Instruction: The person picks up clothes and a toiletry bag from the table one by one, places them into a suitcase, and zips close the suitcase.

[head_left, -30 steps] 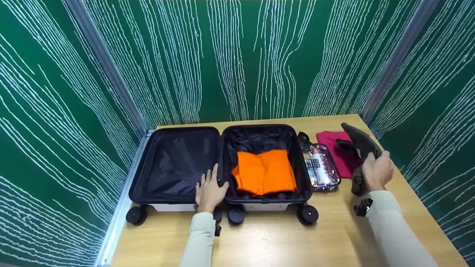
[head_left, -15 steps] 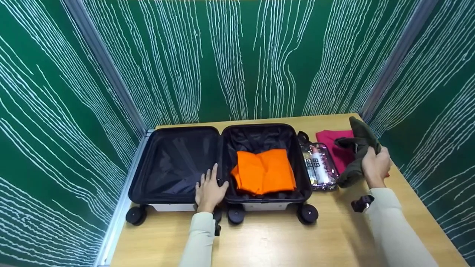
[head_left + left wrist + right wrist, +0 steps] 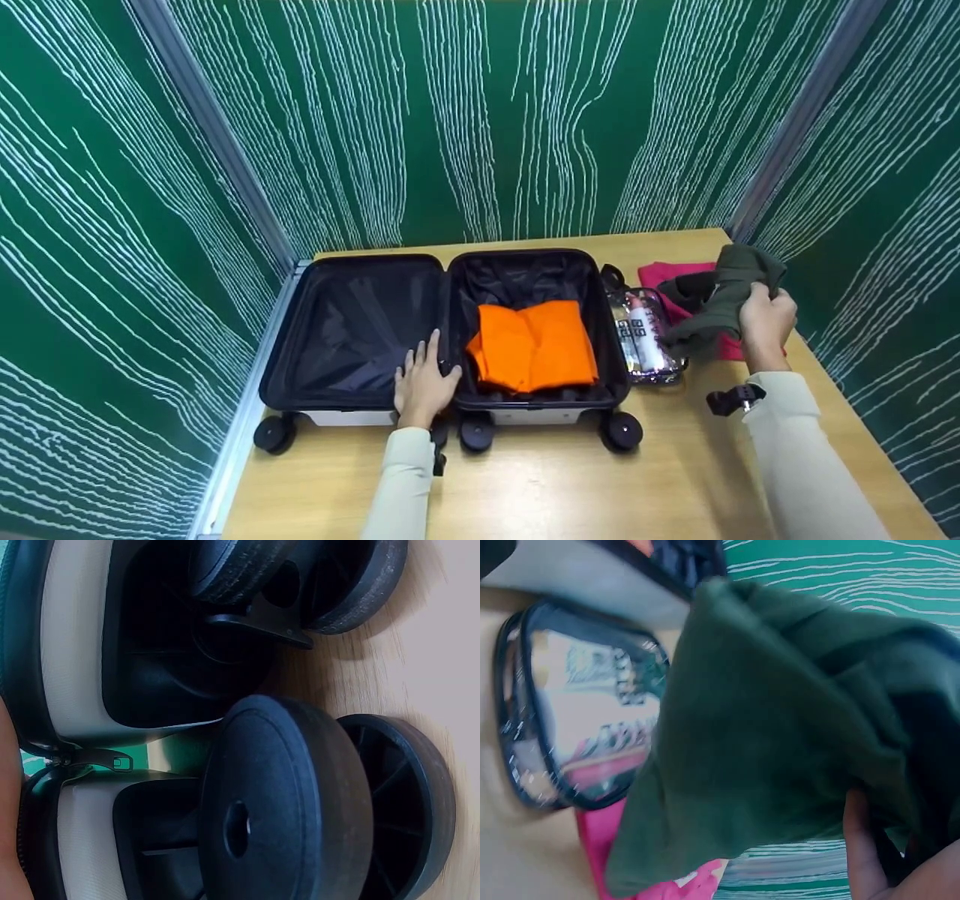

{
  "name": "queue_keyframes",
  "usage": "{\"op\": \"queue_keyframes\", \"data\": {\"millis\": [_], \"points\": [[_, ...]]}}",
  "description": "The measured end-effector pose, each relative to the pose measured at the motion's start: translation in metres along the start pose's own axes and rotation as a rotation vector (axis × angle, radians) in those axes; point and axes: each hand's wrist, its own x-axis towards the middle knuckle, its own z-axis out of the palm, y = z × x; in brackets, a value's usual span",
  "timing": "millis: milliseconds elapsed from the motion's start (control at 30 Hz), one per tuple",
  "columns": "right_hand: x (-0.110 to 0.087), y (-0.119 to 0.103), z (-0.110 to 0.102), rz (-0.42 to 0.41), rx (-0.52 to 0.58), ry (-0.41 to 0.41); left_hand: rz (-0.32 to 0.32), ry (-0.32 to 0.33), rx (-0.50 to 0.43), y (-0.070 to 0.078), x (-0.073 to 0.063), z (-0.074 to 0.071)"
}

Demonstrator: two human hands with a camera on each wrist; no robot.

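At the right of the head view, my right hand (image 3: 766,326) grips a dark green garment (image 3: 731,292), which hangs in loose folds above a pink cloth (image 3: 670,274) and the edge of a clear pouch (image 3: 643,341). The right wrist view shows the garment (image 3: 757,727) bunched at my thumb. My left hand (image 3: 426,384) rests, fingers spread, on the near inner edge of an open suitcase (image 3: 352,322), by the seam between its halves. Folded orange clothing (image 3: 536,346) lies in the right half. In the left wrist view, only a sliver of the hand shows beside a zipper pull (image 3: 112,760).
Black suitcase wheels (image 3: 621,433) stick out toward me over the wooden table (image 3: 555,487). Green walls with white lines (image 3: 525,135) enclose the back and sides. Bottles show inside the clear pouch, right against the suitcase's right side.
My right hand has raised and turned the green garment, whose lower part has swung left over the pouch's edge. More cloth has spread out. The left hand has stayed in place.
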Motion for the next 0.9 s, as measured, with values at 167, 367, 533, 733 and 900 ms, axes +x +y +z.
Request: {"op": "queue_keyframes", "data": {"millis": [167,367,533,733,900], "points": [[-0.006,-0.013,0.003,0.058,0.197,-0.033,0.01,0.016,0.012,0.0,0.001,0.0],[-0.013,-0.021,0.005,0.123,0.385,-0.081,0.004,0.013,0.0,0.001,0.001,-0.001],[-0.02,-0.027,0.006,0.115,0.475,-0.078,-0.001,0.009,0.015,0.001,0.001,0.0],[-0.028,-0.032,0.005,0.089,0.583,-0.094,0.003,0.009,0.013,0.0,0.0,-0.001],[-0.03,-0.033,0.006,0.102,0.596,-0.104,0.002,0.009,0.006,0.001,0.0,-0.002]]}}
